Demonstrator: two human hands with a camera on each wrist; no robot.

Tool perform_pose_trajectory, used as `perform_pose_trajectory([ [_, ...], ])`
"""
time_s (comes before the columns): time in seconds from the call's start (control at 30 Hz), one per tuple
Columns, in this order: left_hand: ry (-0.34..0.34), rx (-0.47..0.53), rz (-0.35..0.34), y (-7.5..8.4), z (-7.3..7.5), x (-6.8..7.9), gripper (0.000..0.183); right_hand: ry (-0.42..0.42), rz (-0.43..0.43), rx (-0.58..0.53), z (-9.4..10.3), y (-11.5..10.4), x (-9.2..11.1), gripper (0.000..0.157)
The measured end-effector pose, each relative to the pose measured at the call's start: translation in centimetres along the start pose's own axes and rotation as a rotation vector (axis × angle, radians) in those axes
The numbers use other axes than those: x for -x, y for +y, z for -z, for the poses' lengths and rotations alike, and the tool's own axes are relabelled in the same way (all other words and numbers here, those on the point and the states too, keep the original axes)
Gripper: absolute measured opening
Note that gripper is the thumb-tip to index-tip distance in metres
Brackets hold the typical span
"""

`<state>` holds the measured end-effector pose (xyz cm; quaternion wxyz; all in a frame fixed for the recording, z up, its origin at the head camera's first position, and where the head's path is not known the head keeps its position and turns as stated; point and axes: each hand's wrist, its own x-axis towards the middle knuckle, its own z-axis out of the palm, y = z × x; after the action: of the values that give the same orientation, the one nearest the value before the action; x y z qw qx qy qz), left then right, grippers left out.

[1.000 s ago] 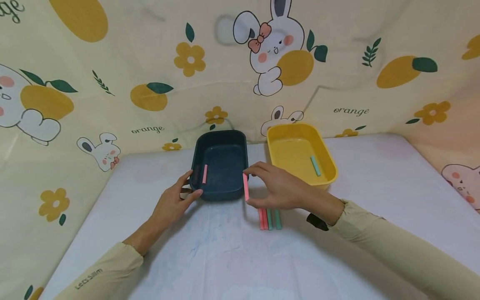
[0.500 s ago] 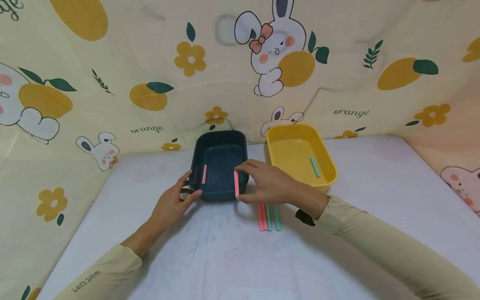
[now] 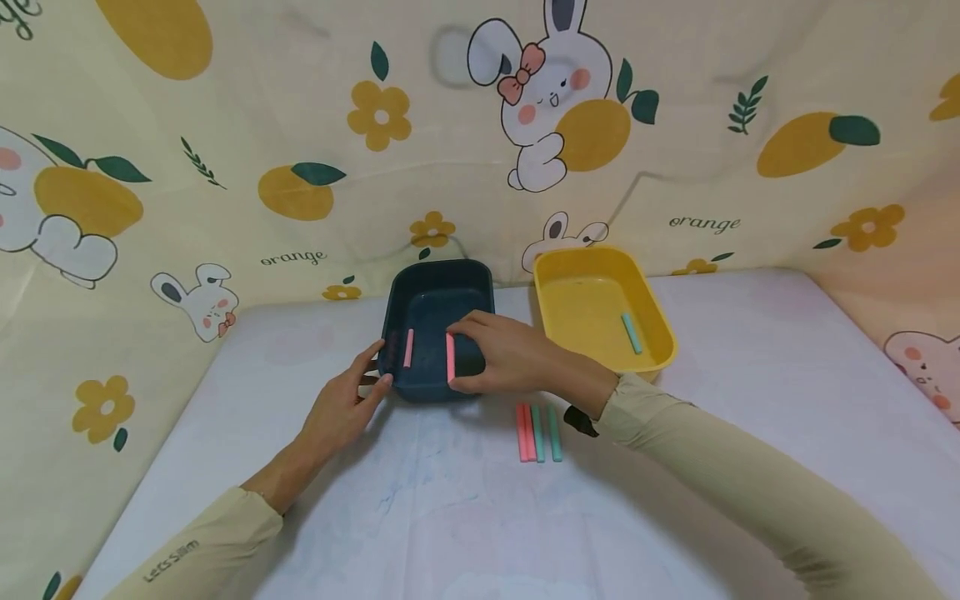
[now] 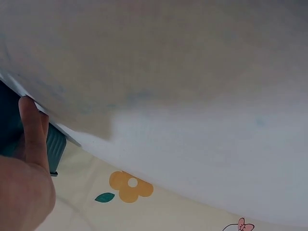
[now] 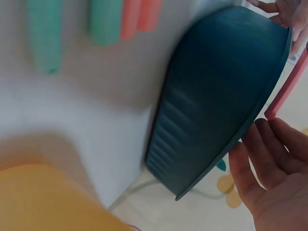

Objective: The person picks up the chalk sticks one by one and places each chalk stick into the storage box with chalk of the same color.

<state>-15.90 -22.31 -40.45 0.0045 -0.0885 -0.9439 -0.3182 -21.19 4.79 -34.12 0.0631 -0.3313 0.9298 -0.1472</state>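
Note:
A pink chalk stick [image 3: 451, 358] is pinched upright in the head view between thumb and fingers of my right hand [image 3: 510, 357], over the dark blue tub [image 3: 427, 390]. The right wrist view shows that chalk's end at the fingertips beside the tub's rim. My left hand [image 3: 341, 417] holds the tub's front left corner, thumb toward the front and fingers along the left side. A second pink chalk stick [image 3: 408, 348] lies inside the tub. On the table, pink chalk sticks [image 3: 526, 433] and green chalk sticks [image 3: 546, 435] lie below the right hand.
A yellow tub [image 3: 663, 354] stands right of the dark one, with a green chalk stick [image 3: 632, 333] inside. Behind the white table [image 3: 450, 517] hangs a printed cloth [image 3: 450, 192] with rabbits and oranges. A dark band [image 3: 580, 421] is at the right wrist.
My right hand has carried the pink chalk left, from the tub's right edge to over its inside. The left thumb has drawn back slightly at the corner.

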Motion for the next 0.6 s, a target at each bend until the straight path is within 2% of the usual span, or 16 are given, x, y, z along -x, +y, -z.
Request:
perform_pose_trajectory([
  [0.37,-0.028,0.010,-0.003,0.2,-0.1,0.1,0.063,-0.038,-0.020,0.010,-0.8,-0.4,-2.9,0.080],
  [0.6,-0.008,0.024,-0.036,-0.2,0.1,0.0,0.061,-0.050,0.004,-0.003,-1.8,-0.7,-5.3,0.077],
])
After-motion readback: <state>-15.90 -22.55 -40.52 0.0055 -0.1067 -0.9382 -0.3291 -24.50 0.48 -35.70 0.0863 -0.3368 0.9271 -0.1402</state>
